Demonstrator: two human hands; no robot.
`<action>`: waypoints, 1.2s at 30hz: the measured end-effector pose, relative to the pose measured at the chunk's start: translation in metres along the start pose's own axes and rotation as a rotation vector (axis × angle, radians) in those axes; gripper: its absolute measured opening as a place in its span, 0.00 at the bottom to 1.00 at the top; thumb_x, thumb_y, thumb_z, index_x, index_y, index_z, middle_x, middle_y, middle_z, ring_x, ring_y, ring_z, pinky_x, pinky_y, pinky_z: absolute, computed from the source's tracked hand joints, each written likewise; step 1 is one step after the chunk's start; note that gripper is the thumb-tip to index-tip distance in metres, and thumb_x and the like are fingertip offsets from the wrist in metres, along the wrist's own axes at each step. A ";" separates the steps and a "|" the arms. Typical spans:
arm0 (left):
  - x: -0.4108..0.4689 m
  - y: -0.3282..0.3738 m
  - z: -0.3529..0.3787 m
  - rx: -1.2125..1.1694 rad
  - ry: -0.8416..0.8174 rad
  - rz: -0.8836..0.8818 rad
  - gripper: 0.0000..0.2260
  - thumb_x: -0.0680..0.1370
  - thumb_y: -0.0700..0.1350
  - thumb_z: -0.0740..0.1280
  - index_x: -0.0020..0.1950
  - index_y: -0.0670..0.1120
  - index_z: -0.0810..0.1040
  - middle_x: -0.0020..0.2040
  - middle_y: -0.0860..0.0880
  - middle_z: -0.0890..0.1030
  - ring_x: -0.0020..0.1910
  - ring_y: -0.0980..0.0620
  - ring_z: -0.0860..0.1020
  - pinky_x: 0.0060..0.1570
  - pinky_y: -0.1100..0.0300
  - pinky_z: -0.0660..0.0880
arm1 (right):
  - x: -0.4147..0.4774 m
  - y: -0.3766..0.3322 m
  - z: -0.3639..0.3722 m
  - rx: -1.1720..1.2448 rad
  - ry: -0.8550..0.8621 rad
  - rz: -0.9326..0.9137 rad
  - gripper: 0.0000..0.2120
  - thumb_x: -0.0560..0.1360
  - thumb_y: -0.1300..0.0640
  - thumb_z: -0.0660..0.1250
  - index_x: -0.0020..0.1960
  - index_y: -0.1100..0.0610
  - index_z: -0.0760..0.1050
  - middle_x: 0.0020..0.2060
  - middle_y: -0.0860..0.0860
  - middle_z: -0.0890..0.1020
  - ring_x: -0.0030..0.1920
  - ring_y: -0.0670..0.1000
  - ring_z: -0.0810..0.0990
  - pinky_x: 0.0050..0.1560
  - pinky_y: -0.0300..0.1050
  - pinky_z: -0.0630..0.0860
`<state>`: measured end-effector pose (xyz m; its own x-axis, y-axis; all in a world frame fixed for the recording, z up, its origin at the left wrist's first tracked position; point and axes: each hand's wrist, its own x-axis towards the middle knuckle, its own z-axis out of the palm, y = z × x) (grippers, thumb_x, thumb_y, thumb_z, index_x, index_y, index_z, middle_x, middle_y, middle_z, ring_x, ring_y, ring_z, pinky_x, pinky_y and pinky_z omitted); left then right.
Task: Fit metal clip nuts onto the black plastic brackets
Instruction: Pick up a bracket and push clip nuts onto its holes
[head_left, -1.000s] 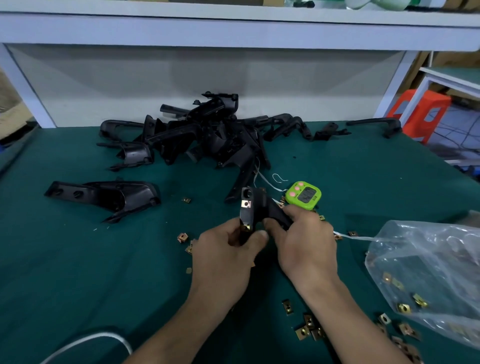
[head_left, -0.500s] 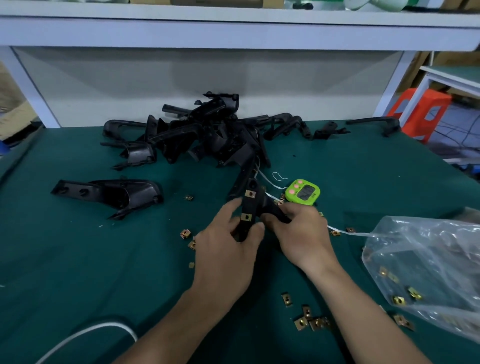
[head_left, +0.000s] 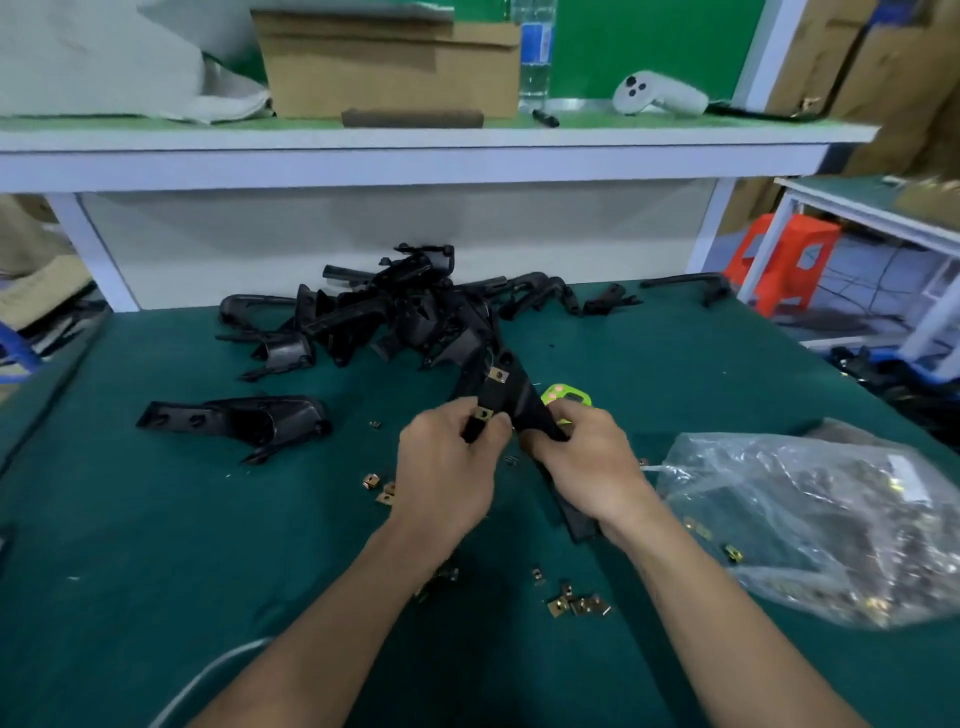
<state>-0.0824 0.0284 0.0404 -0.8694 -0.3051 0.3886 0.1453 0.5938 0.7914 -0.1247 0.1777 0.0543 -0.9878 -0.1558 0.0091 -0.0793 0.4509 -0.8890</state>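
Bracket held above the worktop, two clip nuts on it.
My left hand pinches its lower end at one clip nut; my right hand is curled round its body. Second nut sits higher up. Loose nuts lie below my wrists.

Small factory assembly bench. Green mat on worktop, white shelf overhead. Heap of brackets at back, clip nuts loose on mat, more in bag. Cardboard box on shelf. Orange stool beside next bench.
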 end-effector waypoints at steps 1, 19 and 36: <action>0.004 0.008 0.000 -0.030 -0.022 0.008 0.18 0.80 0.49 0.69 0.32 0.49 0.70 0.24 0.56 0.70 0.23 0.57 0.66 0.24 0.67 0.60 | -0.007 -0.001 -0.012 0.140 -0.065 0.021 0.09 0.72 0.54 0.71 0.45 0.60 0.78 0.34 0.56 0.81 0.34 0.51 0.76 0.38 0.45 0.71; -0.039 0.229 0.239 -0.102 -0.810 0.184 0.10 0.72 0.49 0.72 0.37 0.43 0.81 0.27 0.46 0.77 0.26 0.54 0.71 0.28 0.60 0.67 | -0.160 0.107 -0.239 0.749 0.485 0.408 0.05 0.75 0.63 0.69 0.43 0.64 0.82 0.34 0.59 0.80 0.31 0.55 0.78 0.32 0.45 0.74; 0.000 0.191 0.326 0.382 -0.964 0.545 0.27 0.79 0.59 0.63 0.78 0.53 0.66 0.78 0.50 0.67 0.77 0.51 0.64 0.76 0.51 0.62 | -0.040 0.232 -0.299 -0.326 0.772 0.362 0.10 0.78 0.47 0.62 0.53 0.47 0.80 0.48 0.48 0.85 0.52 0.54 0.81 0.53 0.46 0.72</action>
<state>-0.2088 0.3839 0.0378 -0.7582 0.6518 -0.0154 0.6002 0.7070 0.3740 -0.1439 0.5507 -0.0154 -0.7660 0.6219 0.1625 0.3348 0.6019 -0.7250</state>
